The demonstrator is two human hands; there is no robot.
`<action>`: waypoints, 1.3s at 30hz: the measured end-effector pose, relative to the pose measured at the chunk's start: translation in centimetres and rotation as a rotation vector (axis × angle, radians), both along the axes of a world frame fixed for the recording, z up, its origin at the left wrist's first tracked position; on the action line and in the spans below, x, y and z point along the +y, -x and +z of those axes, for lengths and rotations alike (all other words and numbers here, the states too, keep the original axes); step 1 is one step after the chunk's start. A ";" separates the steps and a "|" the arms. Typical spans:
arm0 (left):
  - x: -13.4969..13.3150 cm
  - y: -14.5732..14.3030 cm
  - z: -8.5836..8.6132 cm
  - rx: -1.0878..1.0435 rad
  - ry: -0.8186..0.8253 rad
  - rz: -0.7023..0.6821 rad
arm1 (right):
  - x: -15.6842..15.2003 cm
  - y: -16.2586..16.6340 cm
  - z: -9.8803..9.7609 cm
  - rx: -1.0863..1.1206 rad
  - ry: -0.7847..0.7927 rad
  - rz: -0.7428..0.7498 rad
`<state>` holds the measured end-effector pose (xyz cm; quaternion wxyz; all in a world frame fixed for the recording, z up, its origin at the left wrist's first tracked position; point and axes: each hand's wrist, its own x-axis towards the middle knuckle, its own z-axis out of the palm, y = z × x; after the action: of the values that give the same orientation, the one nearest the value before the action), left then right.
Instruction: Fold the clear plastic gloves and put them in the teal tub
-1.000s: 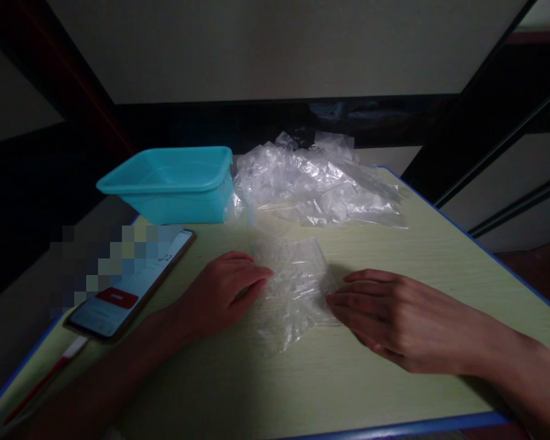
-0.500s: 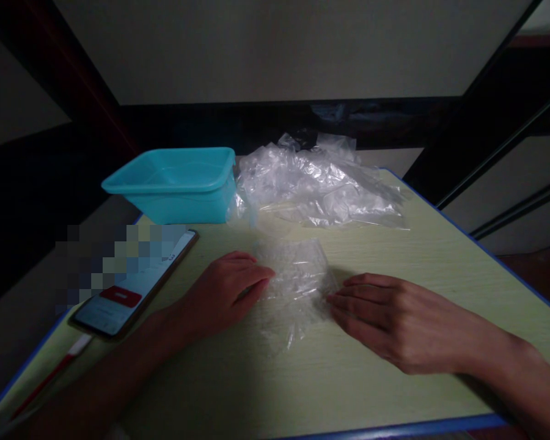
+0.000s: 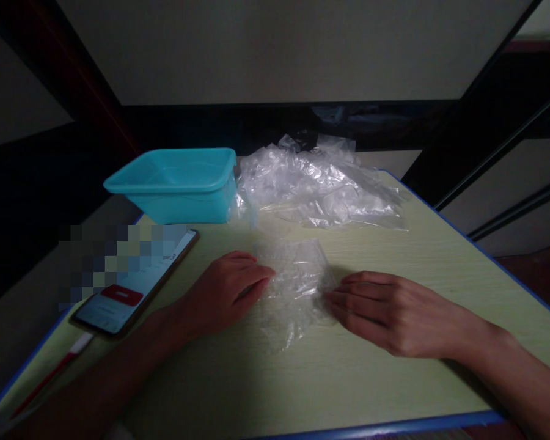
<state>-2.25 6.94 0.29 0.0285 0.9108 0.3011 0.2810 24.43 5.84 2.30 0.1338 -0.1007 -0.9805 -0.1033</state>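
Observation:
A clear plastic bag [image 3: 297, 278], creased and roughly square, lies flat on the table between my hands. My left hand [image 3: 227, 287] is closed at its left edge, thumb and fingers pinched together on the film. At the right edge, the fingertips of my right hand [image 3: 380, 311] are drawn together on the plastic, with the palm facing down. The tips of some fingers on both hands are hidden, and the thin film is hard to make out beneath them.
A turquoise plastic basin [image 3: 187, 208] stands at the back left. Beside it is a heap of crumpled clear bags [image 3: 321, 183]. A phone [image 3: 132, 293] with a red-and-white cable [image 3: 50, 379] lies left. The pale table [image 3: 348, 391] has blue edging.
My right hand and wrist have shifted slightly upward in the view. My left hand and the bag stay almost where they were.

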 end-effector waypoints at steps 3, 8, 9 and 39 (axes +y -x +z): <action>0.0 0.0 0.0 -0.001 -0.004 -0.002 | 0.4 -0.3 -0.3 0.015 -0.016 -0.018; 0.0 -0.1 0.1 -0.002 0.015 0.021 | 1.3 -0.6 -0.9 0.030 -0.020 -0.040; 0.0 -0.1 0.1 -0.007 0.025 0.021 | 1.5 -0.6 -1.0 0.028 -0.012 -0.043; -0.6 0.3 1.7 -0.025 0.257 0.110 | 2.4 -0.8 -1.2 0.022 0.013 -0.011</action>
<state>-2.57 6.38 1.99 0.1332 0.8783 0.3835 0.2527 25.27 8.20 1.12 0.1431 -0.1080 -0.9790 -0.0965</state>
